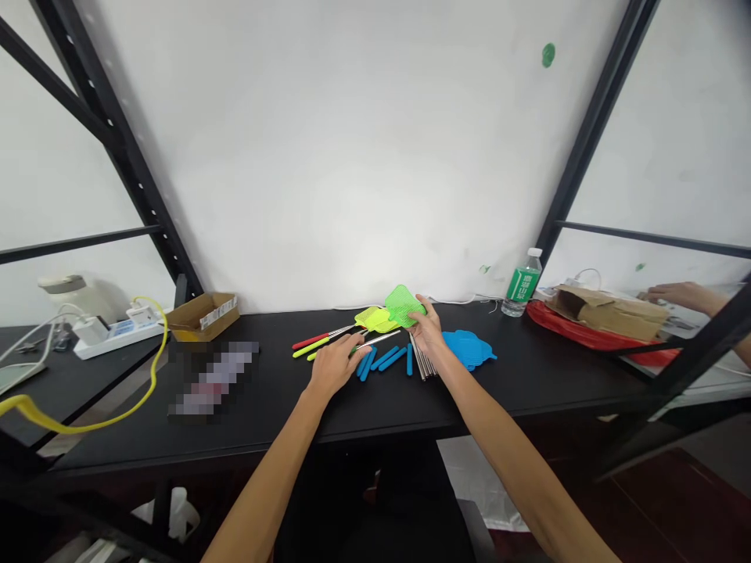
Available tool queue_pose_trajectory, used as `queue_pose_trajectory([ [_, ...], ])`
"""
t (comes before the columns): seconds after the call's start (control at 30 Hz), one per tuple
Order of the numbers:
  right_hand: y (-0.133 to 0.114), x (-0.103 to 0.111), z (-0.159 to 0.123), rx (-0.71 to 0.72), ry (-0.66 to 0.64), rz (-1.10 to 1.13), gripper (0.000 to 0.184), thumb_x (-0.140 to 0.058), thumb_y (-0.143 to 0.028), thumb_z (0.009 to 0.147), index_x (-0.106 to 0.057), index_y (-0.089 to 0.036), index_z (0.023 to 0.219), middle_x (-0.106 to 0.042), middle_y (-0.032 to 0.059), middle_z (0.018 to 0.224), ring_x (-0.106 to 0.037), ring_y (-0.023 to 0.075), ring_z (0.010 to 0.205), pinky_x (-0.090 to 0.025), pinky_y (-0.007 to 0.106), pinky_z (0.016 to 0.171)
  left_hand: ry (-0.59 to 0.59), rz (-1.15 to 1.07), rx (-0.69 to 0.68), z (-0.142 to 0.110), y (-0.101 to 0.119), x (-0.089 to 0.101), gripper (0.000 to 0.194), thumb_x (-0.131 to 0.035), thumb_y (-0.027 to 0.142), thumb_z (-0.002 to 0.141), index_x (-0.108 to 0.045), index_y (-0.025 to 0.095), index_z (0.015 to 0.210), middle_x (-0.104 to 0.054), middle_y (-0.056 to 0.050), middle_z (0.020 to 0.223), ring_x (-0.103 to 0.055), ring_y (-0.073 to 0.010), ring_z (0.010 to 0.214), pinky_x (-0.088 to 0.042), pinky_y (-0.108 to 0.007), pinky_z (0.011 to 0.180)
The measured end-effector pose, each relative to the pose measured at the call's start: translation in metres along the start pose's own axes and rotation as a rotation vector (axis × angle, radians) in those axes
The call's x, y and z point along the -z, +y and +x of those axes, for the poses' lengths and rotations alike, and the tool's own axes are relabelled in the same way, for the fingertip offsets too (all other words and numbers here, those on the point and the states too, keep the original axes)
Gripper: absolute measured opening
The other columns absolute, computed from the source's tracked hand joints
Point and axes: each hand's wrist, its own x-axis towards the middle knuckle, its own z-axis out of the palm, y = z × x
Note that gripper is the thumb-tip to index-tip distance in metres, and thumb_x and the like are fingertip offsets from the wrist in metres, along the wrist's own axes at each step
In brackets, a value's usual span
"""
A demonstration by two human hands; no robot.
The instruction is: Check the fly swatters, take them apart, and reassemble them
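Observation:
My left hand (334, 363) is closed around the green handle end of a thin metal rod (384, 338), which points right. My right hand (429, 327) pinches a green mesh fly swatter head (401, 303) by its right edge. Just behind and left of it lie yellow swatter heads (371, 318). A red handle (310, 341) and yellow-green handles (310, 349) rest left of my left hand. Between the hands are several loose blue handles (388, 358). Metal rods (422, 364) lie partly under my right wrist, with blue leaf-shaped swatter heads (463, 349) to their right.
A water bottle (522, 285) stands at the back right near red material (563, 332) and a torn cardboard box (610, 313). Leftward are an open carton (203, 317), a power strip (120, 335) and a yellow cable (153, 375). Another person's hand (680, 295) shows far right.

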Motion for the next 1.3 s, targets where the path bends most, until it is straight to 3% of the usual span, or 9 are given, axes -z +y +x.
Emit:
queue_pose_trajectory([
  [0.13, 0.001, 0.001, 0.0, -0.042, -0.047, -0.02, 0.069, -0.077, -0.018, 0.06, -0.059, -0.025, 0.127, -0.073, 0.0002, 0.092, -0.069, 0.0162, 0.072, -0.057, 0.023, 0.055, 0.036, -0.01, -0.007, 0.0, -0.003, -0.005, 0.043, -0.037, 0.053, 0.1, -0.066, 0.027, 0.117, -0.072, -0.005, 0.109, -0.067, -0.0202, 0.098, -0.045, -0.026, 0.072],
  [0.5, 0.005, 0.008, 0.006, -0.04, 0.05, 0.002, 0.069, -0.082, -0.022, 0.06, -0.061, -0.025, 0.126, -0.074, 0.0019, 0.098, -0.071, 0.0184, 0.08, -0.058, 0.023, 0.056, 0.093, 0.013, 0.04, 0.003, -0.005, -0.006, 0.042, -0.035, 0.047, 0.102, -0.069, 0.024, 0.106, -0.073, -0.006, 0.099, -0.068, -0.0206, 0.092, -0.045, -0.027, 0.07],
  [0.73, -0.002, 0.001, 0.0, -0.028, 0.039, 0.022, 0.063, -0.082, -0.02, 0.062, -0.062, -0.024, 0.121, -0.075, 0.003, 0.098, -0.072, 0.019, 0.08, -0.057, 0.023, 0.055, 0.092, -0.006, 0.029, 0.002, -0.006, -0.007, 0.041, -0.035, 0.045, 0.102, -0.068, 0.022, 0.104, -0.072, -0.006, 0.098, -0.067, -0.021, 0.093, -0.046, -0.028, 0.074],
  [1.3, -0.004, 0.002, -0.001, -0.03, 0.032, 0.013, 0.058, -0.082, -0.023, 0.061, -0.062, -0.025, 0.116, -0.074, 0.002, 0.099, -0.071, 0.0195, 0.08, -0.054, 0.022, 0.051, 0.083, 0.042, 0.054, 0.001, -0.006, -0.009, 0.041, -0.035, 0.047, 0.101, -0.069, 0.024, 0.102, -0.072, -0.006, 0.095, -0.067, -0.022, 0.086, -0.043, -0.027, 0.064],
])
